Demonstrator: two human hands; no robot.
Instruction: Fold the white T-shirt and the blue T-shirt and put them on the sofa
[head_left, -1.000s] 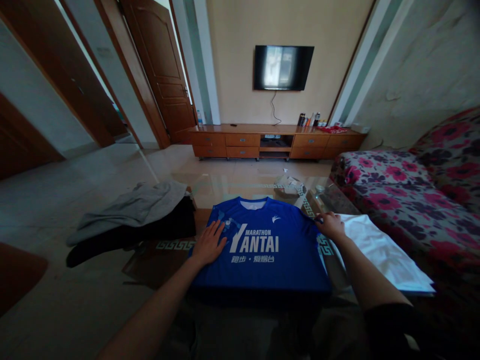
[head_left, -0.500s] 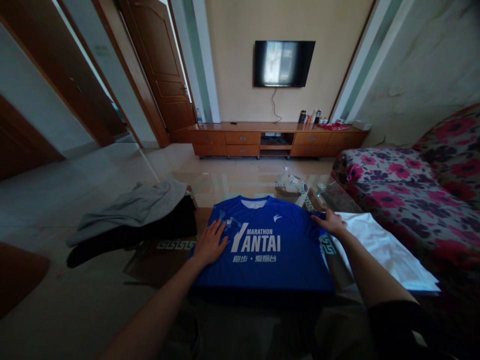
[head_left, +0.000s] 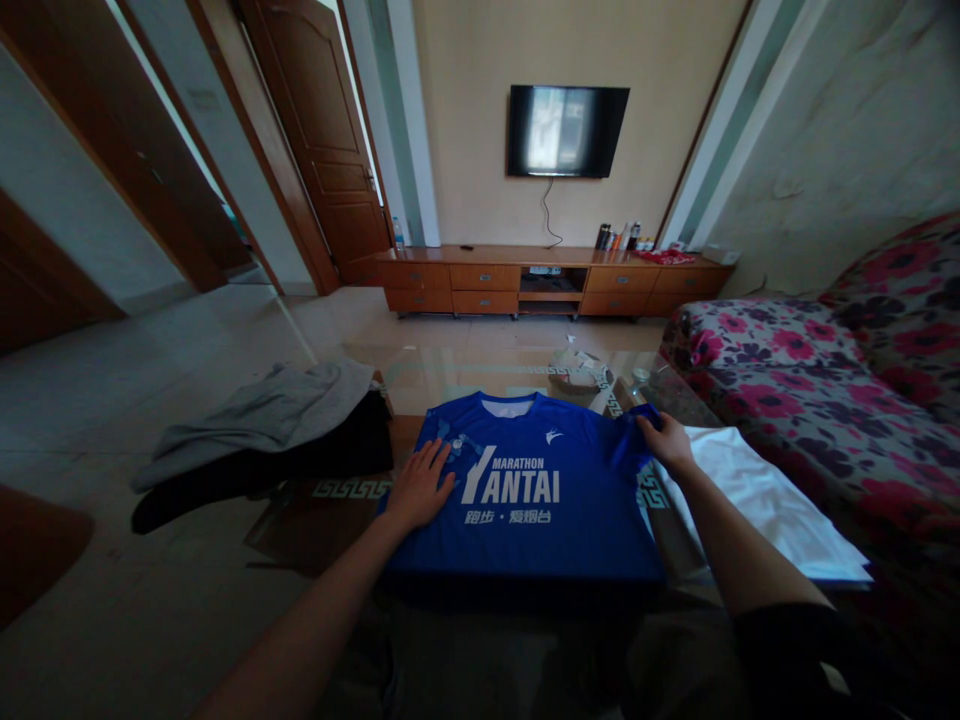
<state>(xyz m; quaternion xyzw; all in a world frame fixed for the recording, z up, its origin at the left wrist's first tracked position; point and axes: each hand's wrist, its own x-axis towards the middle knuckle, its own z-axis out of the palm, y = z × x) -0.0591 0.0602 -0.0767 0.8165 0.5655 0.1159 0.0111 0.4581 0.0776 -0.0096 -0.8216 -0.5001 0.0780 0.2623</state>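
A blue T-shirt (head_left: 517, 535) with white lettering lies front up on the glass table, its collar pointing away from me and its lower end hanging over the near edge. My left hand (head_left: 421, 485) rests flat on the shirt's left side, fingers spread. At the shirt's right sleeve, my right hand (head_left: 667, 440) pinches the fabric and holds the sleeve lifted and bunched. Right of the shirt, partly behind my right forearm, lies a folded white garment (head_left: 765, 500).
A grey garment (head_left: 262, 410) and a black one (head_left: 330, 455) lie piled at the table's left. Crumpled clear plastic (head_left: 577, 372) sits at the far side of the glass table (head_left: 420, 370). A flowered sofa (head_left: 780, 350) stands right; a TV cabinet (head_left: 487, 275) lies beyond.
My right hand has raised the shirt's right sleeve slightly off the table, and the fabric there is now creased. My left hand has stayed in place on the shirt.
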